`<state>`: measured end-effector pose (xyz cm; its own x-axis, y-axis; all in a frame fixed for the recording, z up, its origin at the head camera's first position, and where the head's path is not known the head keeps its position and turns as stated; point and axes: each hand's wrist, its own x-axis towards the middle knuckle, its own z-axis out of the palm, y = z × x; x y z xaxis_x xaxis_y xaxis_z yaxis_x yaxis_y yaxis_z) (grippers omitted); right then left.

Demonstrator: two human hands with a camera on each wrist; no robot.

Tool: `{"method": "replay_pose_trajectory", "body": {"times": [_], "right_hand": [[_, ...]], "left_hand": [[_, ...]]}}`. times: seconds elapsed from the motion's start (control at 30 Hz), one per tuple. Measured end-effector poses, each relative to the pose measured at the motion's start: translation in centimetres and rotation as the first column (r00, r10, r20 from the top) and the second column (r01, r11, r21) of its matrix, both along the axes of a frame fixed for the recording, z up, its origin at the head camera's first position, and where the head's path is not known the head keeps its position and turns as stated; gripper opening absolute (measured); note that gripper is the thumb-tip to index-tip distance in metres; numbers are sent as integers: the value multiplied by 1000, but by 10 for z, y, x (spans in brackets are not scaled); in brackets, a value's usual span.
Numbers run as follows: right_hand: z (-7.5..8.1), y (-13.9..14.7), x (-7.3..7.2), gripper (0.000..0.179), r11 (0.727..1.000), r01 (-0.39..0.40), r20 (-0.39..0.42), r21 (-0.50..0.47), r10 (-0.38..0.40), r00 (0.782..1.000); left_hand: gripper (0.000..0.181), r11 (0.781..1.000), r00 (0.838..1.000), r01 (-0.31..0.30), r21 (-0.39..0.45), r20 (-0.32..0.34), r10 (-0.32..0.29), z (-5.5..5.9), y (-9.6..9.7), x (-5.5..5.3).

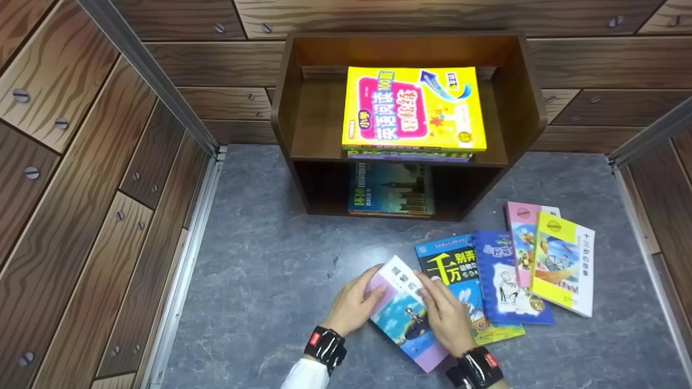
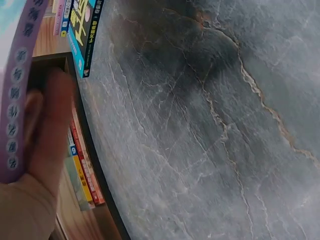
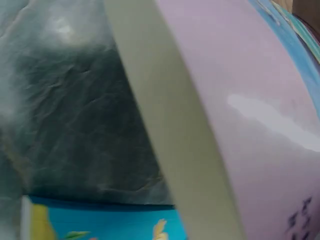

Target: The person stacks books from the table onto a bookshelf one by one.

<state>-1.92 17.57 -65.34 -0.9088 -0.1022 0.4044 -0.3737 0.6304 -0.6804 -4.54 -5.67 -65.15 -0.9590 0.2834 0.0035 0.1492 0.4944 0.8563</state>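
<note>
Both hands hold a paperback book [image 1: 403, 321] low above the grey floor, tilted, its cover white and purple with a blue picture. My left hand [image 1: 350, 305] grips its upper left edge, the thumb lying on the cover. On the opposite edge, my right hand [image 1: 447, 316] grips it with fingers over the cover. The left wrist view shows the book's purple spine [image 2: 15, 117] beside the left hand [image 2: 37, 170]. In the right wrist view the page edges [image 3: 172, 110] and purple cover [image 3: 225, 75] fill much of the frame; the right hand is out of sight there.
A blue-and-black book [image 1: 440, 248], a dark blue book [image 1: 494, 286], a pink book [image 1: 521, 219] and a yellow-white book [image 1: 565, 259] overlap on the floor at right. Behind stands a brown bookshelf [image 1: 316, 129], with a yellow book [image 1: 459, 121] atop a stack and a blue-green book [image 1: 389, 189] below.
</note>
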Motion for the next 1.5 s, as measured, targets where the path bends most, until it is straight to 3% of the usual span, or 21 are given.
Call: {"method": "replay_pose_trajectory", "body": {"times": [0.13, 0.27, 0.4, 0.5, 0.63, 0.73, 1.03, 1.23, 1.37, 1.43, 1.5], "right_hand": [[3, -3, -6, 50, 1000, -20, -4, 1, 20, 1000], [4, -4, -8, 48, 1000, -16, 55, -20, 17, 998], [5, -3, -9, 52, 999, 29, 102, -27, -26, 994], [6, -1, -10, 56, 994, 95, 114, -58, -88, 990], [6, 3, -12, 63, 969, 197, 126, -152, -179, 976], [5, 4, -12, 72, 950, 233, 149, -208, -204, 967], [7, -10, -7, 74, 935, 214, 298, -282, -126, 946], [8, -14, -9, 73, 922, 192, 320, -337, -79, 944], [8, -11, -11, 78, 923, 194, 343, -331, -74, 936], [8, -9, -12, 83, 924, 193, 358, -330, -67, 931], [8, -8, -13, 90, 924, 191, 368, -332, -60, 928]], "left_hand": [[37, 997, 999, -40, 59, 3, 40, 2, -2, -2], [30, 994, 998, -68, 82, 1, 68, 3, -1, -3], [27, 989, 992, -116, 96, -30, 120, 0, -3, -3], [22, 975, 980, -186, 121, -46, 193, -2, -5, -4], [22, 939, 954, -298, 172, 10, 300, 1, -8, -7], [27, 908, 929, -371, 196, 71, 364, 6, -10, -10], [28, 817, 858, -513, 264, 169, 484, 8, -4, -15], [31, 765, 817, -576, 289, 240, 525, 9, 0, -12], [37, 764, 824, -565, 311, 265, 501, 9, 2, -10], [41, 785, 839, -542, 301, 244, 486, 9, 3, -9], [48, 820, 859, -510, 259, 202, 471, 8, 3, -8]]}}
